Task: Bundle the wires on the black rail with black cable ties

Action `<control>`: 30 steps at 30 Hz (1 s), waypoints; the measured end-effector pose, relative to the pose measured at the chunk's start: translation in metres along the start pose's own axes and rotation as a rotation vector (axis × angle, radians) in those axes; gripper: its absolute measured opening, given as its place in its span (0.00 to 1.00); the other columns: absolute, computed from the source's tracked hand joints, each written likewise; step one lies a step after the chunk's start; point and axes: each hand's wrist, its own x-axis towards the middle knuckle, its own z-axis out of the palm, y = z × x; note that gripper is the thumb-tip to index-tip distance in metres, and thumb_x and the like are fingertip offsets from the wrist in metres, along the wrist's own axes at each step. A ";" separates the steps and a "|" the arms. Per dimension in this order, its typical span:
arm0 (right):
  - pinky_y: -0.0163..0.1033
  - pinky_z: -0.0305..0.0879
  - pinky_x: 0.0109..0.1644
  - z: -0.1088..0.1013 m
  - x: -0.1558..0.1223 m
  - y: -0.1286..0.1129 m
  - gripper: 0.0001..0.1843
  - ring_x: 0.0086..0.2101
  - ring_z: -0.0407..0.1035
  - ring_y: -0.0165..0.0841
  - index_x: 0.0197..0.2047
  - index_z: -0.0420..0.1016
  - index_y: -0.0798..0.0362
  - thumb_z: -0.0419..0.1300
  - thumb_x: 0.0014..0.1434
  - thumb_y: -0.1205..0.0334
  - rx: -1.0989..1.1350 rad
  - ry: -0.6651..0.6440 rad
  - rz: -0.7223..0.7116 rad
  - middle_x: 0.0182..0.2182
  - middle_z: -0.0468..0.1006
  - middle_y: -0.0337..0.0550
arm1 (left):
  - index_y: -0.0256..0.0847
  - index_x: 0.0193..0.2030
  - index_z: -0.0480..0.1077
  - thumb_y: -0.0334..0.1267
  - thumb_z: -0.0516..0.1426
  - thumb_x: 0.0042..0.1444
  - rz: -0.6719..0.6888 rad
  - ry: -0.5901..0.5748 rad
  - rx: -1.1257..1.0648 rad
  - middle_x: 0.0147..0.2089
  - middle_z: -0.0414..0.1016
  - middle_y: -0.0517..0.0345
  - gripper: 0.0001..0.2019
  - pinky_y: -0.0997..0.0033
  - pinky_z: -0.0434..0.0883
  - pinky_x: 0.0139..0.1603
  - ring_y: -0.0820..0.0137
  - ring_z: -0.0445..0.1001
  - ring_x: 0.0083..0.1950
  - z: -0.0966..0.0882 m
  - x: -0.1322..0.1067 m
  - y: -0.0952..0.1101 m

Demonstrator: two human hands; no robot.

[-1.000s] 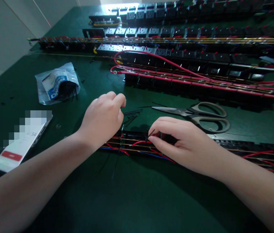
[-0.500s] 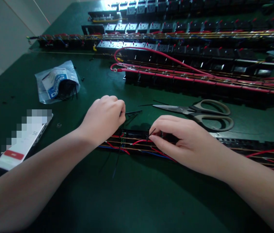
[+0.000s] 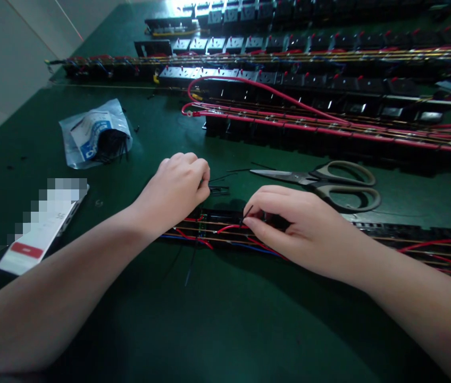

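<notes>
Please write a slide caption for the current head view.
Left hand curled, right hand pinching a thin black tie at a wired strip, scissors lying beyond.

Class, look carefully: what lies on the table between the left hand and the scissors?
In the head view, thin black strips lie between the left hand and the scissors.

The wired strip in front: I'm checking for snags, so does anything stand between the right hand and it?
Nothing visible does: the right hand is right at the wired strip, pinching a thin black tie there. The scissors lie beyond the strip, not between the two.
</notes>
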 end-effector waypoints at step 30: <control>0.36 0.72 0.32 -0.004 0.000 0.008 0.10 0.27 0.71 0.29 0.31 0.79 0.49 0.73 0.52 0.54 0.766 0.259 0.263 0.26 0.78 0.37 | 0.38 0.36 0.67 0.28 0.53 0.61 0.405 0.206 -0.281 0.34 0.71 0.60 0.04 0.71 0.65 0.40 0.72 0.67 0.37 -0.009 -0.022 0.020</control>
